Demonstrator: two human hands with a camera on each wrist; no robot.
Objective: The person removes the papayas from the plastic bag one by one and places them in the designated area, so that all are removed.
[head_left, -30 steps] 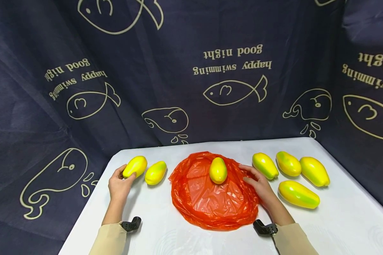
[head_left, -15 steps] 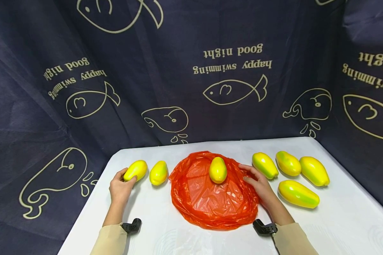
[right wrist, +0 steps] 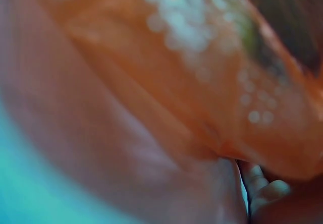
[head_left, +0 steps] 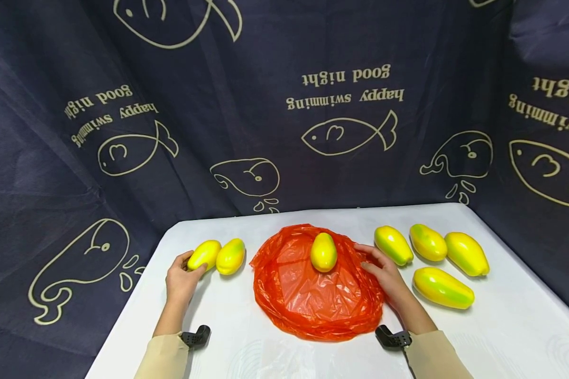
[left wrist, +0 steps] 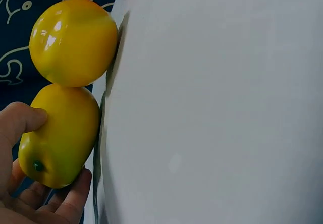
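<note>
My left hand point(head_left: 182, 279) grips a yellow papaya point(left wrist: 63, 133) at the table's left, thumb on one side and fingers round the other. Touching that papaya is a second yellow papaya point(head_left: 230, 257), whose upper end is greenish. A red plastic bag point(head_left: 308, 295) lies spread open in the middle, with one papaya point(head_left: 324, 252) in its far part. My right hand point(head_left: 384, 271) holds the bag's right rim between thumb and fingers. In the right wrist view, blurred bag film point(right wrist: 151, 82) fills most of the picture, and the hand's fingers point(right wrist: 267, 191) show only at the bottom.
Several more papayas, including one near papaya point(head_left: 443, 288), lie right of my right hand. The white table point(head_left: 232, 337) ends at the back against a dark blue curtain point(head_left: 246, 105) printed with fish and whales.
My left hand has shifted slightly right and nearer with its papaya. The neighbouring papaya rolled right, then back left, and now the two touch. My right hand and the bag stay put.
</note>
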